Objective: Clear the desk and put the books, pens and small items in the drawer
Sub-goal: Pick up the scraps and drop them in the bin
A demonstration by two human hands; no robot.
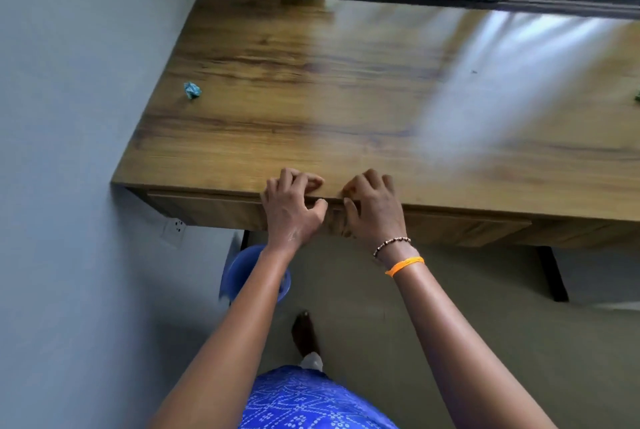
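**Both hands on the front edge**

Both hands sat side by side at the near edge of the tabletop (pixel 311 99). My left hand (pixel 292 208) had its fingers curled over the edge on top, thumb hooked down against the drawer (pixel 214 208) front just below. My right hand (pixel 374 208) lay the same way, fingers bent on the wood, thumb over the lip; it wore a bead bracelet (pixel 391 245) and an orange band (pixel 404 265) at the wrist. The drawer sat closed under the edge. A crumpled blue scrap (pixel 192 90) lay near the left side of the tabletop, well apart from my hands. A blue bucket (pixel 239 272) stood on the floor beneath.
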